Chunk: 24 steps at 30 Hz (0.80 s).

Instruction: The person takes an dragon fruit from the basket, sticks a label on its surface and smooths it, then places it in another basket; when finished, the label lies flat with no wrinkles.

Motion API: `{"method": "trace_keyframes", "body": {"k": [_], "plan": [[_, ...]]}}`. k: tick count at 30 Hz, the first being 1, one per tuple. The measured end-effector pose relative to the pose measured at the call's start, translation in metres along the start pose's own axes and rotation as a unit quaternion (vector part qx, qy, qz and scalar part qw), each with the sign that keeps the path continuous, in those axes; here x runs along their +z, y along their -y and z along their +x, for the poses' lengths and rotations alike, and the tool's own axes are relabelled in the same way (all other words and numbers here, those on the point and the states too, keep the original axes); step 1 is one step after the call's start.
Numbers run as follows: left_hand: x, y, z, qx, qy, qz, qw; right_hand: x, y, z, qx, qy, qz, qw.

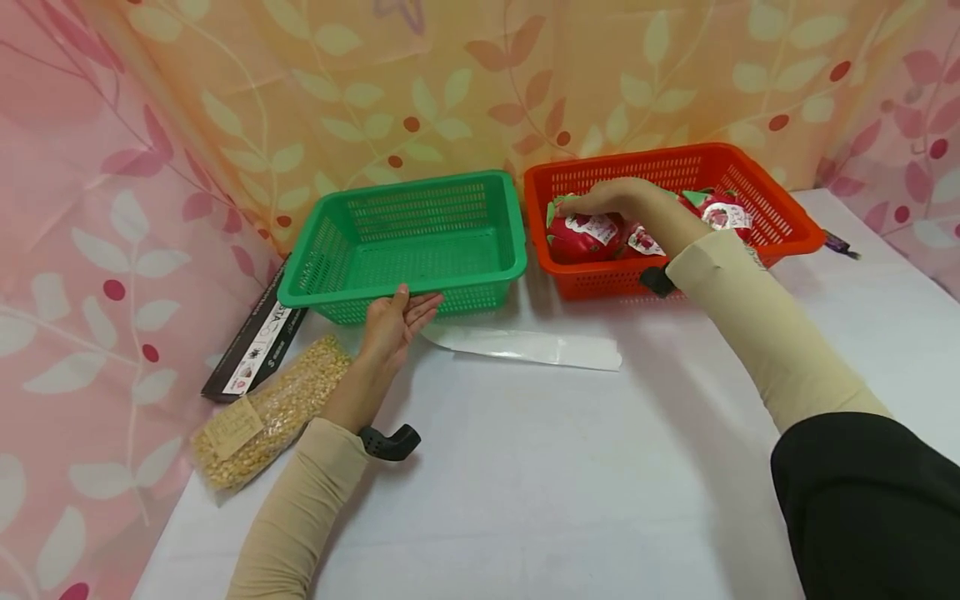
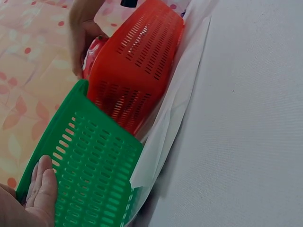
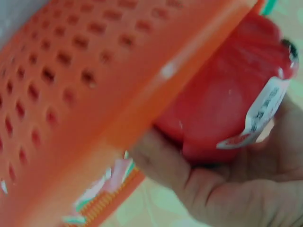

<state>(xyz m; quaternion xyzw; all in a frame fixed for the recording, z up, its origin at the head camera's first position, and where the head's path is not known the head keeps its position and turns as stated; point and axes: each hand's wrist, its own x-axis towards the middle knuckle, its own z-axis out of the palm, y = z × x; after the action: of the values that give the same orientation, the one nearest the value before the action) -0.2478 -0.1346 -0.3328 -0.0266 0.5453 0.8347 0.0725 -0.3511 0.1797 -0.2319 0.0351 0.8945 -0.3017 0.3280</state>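
Note:
My right hand (image 1: 617,198) is over the left part of the orange-red basket (image 1: 795,218). It holds a glossy red dragon fruit (image 1: 588,246) with green tips and a white label. Seen from the right wrist, the thumb and palm curve around this dragon fruit (image 3: 213,104) beside the basket wall (image 3: 61,94). More labelled red fruits (image 1: 726,215) lie in the same basket. At the green basket (image 1: 405,287), my left hand (image 1: 390,325) touches the front rim with its thumb near the edge. In the left wrist view its fairly straight fingers (image 2: 46,184) rest against the outer wall.
A bag of yellow corn kernels (image 1: 288,408) and a long black box (image 1: 255,337) lie at the left. A flat white strip (image 1: 532,347) lies before the baskets. A small dark-wrapped item (image 1: 840,244) sits right of the orange-red basket. Floral curtains hang behind.

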Motion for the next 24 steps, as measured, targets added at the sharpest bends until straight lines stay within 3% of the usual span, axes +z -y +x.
{"method": "trace_keyframes", "body": {"k": [4, 14, 24], "plan": [[0.001, 0.001, 0.001, 0.002, -0.003, 0.003, 1.0000, -0.002, 0.005, -0.001, 0.036, 0.036, -0.012, 0.9986], [0.003, 0.004, 0.004, 0.000, -0.001, 0.015, 0.9999, -0.006, 0.010, -0.001, 0.086, 0.061, -0.026, 0.9941], [0.007, 0.004, 0.007, -0.001, -0.001, 0.028, 0.9996, -0.005, 0.013, 0.003, 0.096, 0.040, -0.060, 0.9927]]}}
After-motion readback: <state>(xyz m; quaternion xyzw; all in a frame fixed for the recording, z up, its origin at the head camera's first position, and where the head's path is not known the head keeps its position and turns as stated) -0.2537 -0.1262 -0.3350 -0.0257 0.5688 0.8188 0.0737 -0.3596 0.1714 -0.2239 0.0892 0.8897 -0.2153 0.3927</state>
